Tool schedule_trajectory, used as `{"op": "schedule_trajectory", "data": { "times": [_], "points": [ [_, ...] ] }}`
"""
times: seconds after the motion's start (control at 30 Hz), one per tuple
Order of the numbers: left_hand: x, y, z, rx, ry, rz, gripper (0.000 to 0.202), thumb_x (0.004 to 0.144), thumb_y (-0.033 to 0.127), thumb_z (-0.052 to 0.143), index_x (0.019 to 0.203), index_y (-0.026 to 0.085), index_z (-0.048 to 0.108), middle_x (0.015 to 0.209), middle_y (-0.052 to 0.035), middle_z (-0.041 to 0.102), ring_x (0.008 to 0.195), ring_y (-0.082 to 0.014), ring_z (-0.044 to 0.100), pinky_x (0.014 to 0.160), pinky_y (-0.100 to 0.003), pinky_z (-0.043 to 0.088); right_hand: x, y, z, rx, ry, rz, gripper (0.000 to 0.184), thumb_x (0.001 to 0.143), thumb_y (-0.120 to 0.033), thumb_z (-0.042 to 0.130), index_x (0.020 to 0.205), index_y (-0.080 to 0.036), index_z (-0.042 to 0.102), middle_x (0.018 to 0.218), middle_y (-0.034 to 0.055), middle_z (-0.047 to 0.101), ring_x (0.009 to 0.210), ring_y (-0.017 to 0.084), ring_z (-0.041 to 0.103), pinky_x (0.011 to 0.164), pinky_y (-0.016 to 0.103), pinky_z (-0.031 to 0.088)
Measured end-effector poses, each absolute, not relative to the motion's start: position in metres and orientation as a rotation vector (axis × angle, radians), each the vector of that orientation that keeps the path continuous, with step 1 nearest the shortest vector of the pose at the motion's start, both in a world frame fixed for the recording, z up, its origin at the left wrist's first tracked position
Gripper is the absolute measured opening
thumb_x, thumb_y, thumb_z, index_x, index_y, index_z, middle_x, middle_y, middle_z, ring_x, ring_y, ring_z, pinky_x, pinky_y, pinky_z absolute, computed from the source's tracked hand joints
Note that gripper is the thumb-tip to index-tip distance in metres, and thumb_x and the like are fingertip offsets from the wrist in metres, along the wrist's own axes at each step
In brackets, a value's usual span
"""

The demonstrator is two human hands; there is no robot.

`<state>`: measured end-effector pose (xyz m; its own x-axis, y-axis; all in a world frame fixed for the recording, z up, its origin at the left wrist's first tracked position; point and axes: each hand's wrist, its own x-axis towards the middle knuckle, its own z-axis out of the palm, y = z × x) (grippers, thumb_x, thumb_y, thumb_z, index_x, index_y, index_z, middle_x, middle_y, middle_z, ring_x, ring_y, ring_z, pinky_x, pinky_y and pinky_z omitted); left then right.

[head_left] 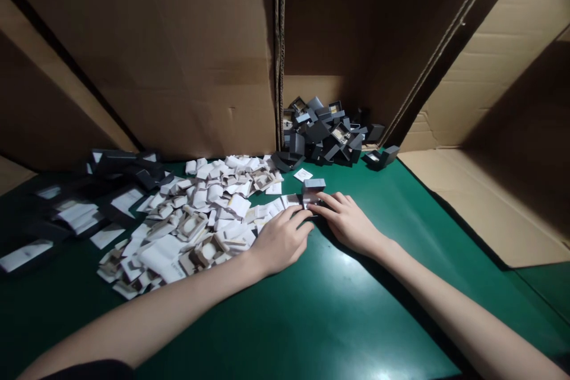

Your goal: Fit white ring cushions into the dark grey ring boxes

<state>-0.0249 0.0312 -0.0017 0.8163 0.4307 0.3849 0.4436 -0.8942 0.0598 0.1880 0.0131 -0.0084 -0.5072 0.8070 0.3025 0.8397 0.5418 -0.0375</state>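
A small dark grey box (313,185) stands on the green table with its lid raised. My right hand (354,225) reaches in from the right, its fingers bent around the box's front and right side. From the left, my left hand (282,240) has its curled fingertips against the front of the same box, and they partly hide it. A white folded insert (291,200) lies just left of the box. Behind it is a small white card (303,174). The inside of the box is mostly covered by my fingers.
A wide heap of white paper inserts (214,190) spreads to the left. Small dark boxes (329,130) are piled in a cardboard compartment at the back. More dark boxes with white papers (120,172) lie far left. Cardboard walls (187,59) surround the green table (338,320).
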Motion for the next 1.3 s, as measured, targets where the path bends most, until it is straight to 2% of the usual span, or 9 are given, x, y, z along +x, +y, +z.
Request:
{"op": "schedule_trajectory", "data": {
  "times": [0.3, 0.53, 0.77, 0.97, 1.13, 1.23, 1.3],
  "points": [
    [-0.025, 0.031, -0.003, -2.966, -0.719, -0.594, 0.020, 0.084, 0.012, 0.048, 0.100, 0.015, 0.060, 0.119, -0.0089, 0.056, 0.118, -0.0246, 0.048, 0.103, -0.038, 0.044, 0.189, 0.013, -0.013, -1.363, -2.478, -0.118, 0.048, 0.087, -0.006, 0.040, 0.131, -0.024, 0.050, 0.140, 0.0084, 0.045, 0.102, 0.026, 0.045, 0.080, 0.039, 0.042],
    [-0.025, 0.030, -0.002, -2.990, -0.712, -0.570, 0.020, 0.084, 0.013, 0.049, 0.100, 0.015, 0.060, 0.121, -0.0093, 0.055, 0.116, -0.0237, 0.048, 0.101, -0.037, 0.044, 0.188, 0.013, -0.011, -1.364, -2.419, -0.118, 0.036, 0.086, -0.007, 0.041, 0.117, -0.017, 0.056, 0.134, 0.0110, 0.051, 0.099, 0.025, 0.048, 0.077, 0.037, 0.042],
    [-0.025, 0.029, -0.002, -2.991, -0.715, -0.547, 0.020, 0.085, 0.012, 0.047, 0.101, 0.014, 0.059, 0.122, -0.0102, 0.054, 0.118, -0.0245, 0.048, 0.101, -0.037, 0.044, 0.191, 0.014, -0.014, -1.340, -2.441, -0.167, 0.038, 0.086, -0.007, 0.042, 0.119, -0.018, 0.055, 0.135, 0.0107, 0.049, 0.100, 0.025, 0.049, 0.076, 0.037, 0.043],
    [-0.025, 0.027, 0.002, -2.993, -0.771, -0.613, 0.027, 0.085, 0.011, 0.046, 0.109, 0.016, 0.056, 0.130, -0.0105, 0.049, 0.118, -0.0231, 0.049, 0.100, -0.038, 0.044, 0.194, 0.015, -0.015, -1.315, -2.414, -0.179, 0.037, 0.085, -0.006, 0.044, 0.118, -0.018, 0.056, 0.133, 0.0115, 0.050, 0.099, 0.025, 0.051, 0.075, 0.037, 0.045],
    [-0.028, 0.035, 0.001, -2.894, -0.976, -0.613, 0.029, 0.085, 0.014, 0.049, 0.114, 0.015, 0.053, 0.131, -0.0121, 0.049, 0.124, -0.0271, 0.044, 0.101, -0.042, 0.041, 0.198, 0.016, -0.014, -1.243, -2.331, -0.160, 0.036, 0.080, 0.000, 0.043, 0.103, -0.019, 0.063, 0.128, 0.0096, 0.055, 0.095, 0.023, 0.052, 0.073, 0.036, 0.046],
    [-0.029, 0.042, -0.005, -2.801, -1.092, -0.585, 0.036, 0.087, 0.019, 0.049, 0.122, 0.012, 0.047, 0.135, -0.0159, 0.046, 0.127, -0.0291, 0.042, 0.102, -0.044, 0.039, 0.198, 0.016, -0.012, -1.173, -2.242, -0.157, 0.032, 0.082, 0.000, 0.042, 0.093, -0.020, 0.064, 0.119, 0.0081, 0.061, 0.091, 0.022, 0.054, 0.072, 0.036, 0.045],
    [-0.029, 0.044, -0.007, -2.783, -1.098, -0.560, 0.036, 0.090, 0.019, 0.047, 0.125, 0.013, 0.045, 0.133, -0.0153, 0.048, 0.123, -0.0282, 0.044, 0.099, -0.043, 0.040, 0.198, 0.016, -0.011, -1.109, -2.179, -0.136, 0.029, 0.083, -0.001, 0.041, 0.089, -0.020, 0.064, 0.111, 0.0072, 0.065, 0.085, 0.020, 0.055, 0.071, 0.036, 0.045]
  ]
}}
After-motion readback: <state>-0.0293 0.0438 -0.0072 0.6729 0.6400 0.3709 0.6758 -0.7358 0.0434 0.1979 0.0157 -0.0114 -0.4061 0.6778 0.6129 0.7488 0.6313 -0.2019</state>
